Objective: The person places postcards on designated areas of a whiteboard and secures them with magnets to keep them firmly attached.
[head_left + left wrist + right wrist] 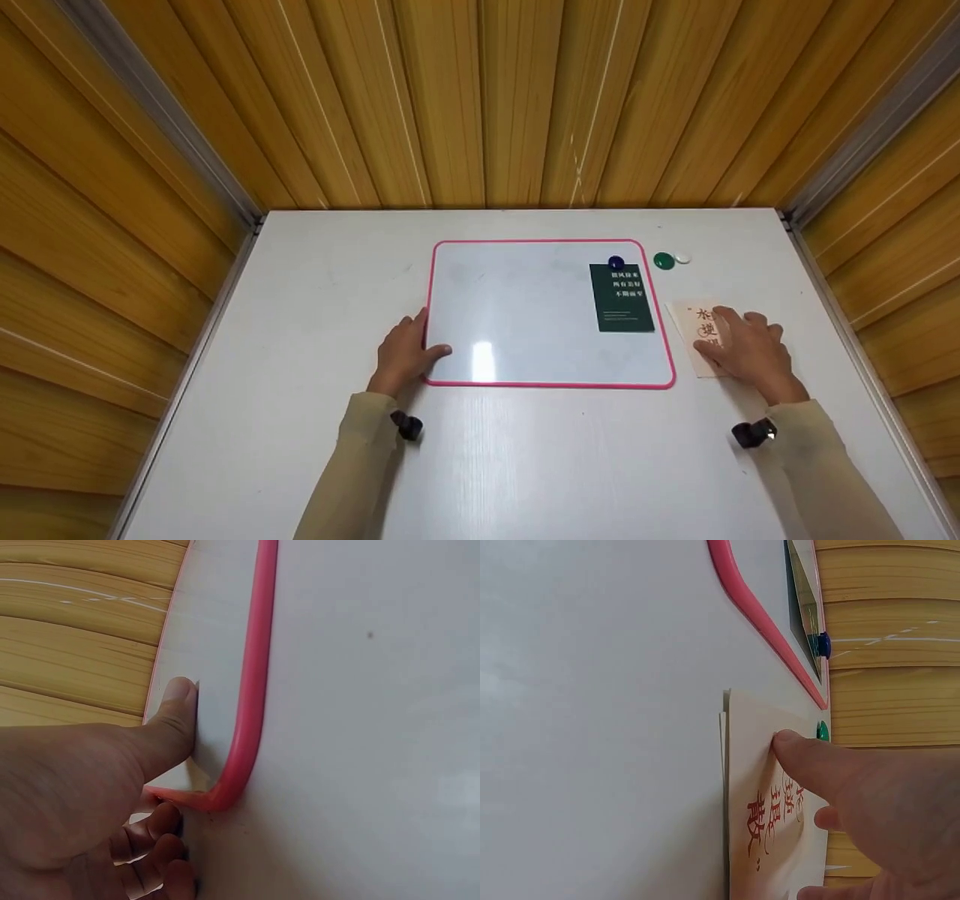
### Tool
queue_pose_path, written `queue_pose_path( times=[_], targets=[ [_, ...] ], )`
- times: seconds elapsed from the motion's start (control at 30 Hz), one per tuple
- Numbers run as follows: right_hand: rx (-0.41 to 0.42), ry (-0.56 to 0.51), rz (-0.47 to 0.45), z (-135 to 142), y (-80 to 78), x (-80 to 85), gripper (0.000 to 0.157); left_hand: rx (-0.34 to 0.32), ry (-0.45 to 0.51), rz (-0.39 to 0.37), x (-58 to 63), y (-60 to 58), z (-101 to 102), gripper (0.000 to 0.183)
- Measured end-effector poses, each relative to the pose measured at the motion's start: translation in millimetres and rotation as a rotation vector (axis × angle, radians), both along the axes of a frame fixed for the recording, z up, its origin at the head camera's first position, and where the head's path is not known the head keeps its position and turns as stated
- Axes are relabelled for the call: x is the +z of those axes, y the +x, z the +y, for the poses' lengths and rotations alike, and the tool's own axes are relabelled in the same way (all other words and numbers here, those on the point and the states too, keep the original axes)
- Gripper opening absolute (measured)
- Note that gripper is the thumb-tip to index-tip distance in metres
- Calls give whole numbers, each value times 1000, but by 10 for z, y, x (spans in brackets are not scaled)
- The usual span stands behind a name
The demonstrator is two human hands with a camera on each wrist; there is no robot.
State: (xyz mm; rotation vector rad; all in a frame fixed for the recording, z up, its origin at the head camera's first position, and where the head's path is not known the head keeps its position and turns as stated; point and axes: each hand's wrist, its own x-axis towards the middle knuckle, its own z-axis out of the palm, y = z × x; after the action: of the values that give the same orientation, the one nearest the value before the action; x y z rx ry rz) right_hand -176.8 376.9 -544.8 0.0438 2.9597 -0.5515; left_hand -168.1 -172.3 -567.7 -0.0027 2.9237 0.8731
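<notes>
A whiteboard (517, 315) with a pink rim lies on the white table. My left hand (405, 351) holds its near left corner, thumb on the board's face and the other fingers at the outer edge. On the board's right side sits a dark green card (622, 307) with white writing, a dark blue round magnet (616, 262) at its top. To the right of the board, my right hand (750, 351) rests over a cream card (699, 330) with reddish-brown characters. In the right wrist view the thumb touches this card, and a second paper edge shows beneath it.
A green round magnet (664, 260) and a white one (682, 258) lie side by side past the board's upper right corner. Wood-patterned panels (510, 105) stand behind the table (510, 465) and along both sides.
</notes>
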Motion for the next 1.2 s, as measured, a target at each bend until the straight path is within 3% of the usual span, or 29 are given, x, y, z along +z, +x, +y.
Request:
queue_pose_path(
  times=[0.33,1.2],
  targets=[
    [-3,-34,8,2,28,-1,69,11,-1,-11,-18,-10,12,91],
    [-29,-61,38,-18,46,-34,63,10,6,-11,-19,-10,2,90]
  ],
)
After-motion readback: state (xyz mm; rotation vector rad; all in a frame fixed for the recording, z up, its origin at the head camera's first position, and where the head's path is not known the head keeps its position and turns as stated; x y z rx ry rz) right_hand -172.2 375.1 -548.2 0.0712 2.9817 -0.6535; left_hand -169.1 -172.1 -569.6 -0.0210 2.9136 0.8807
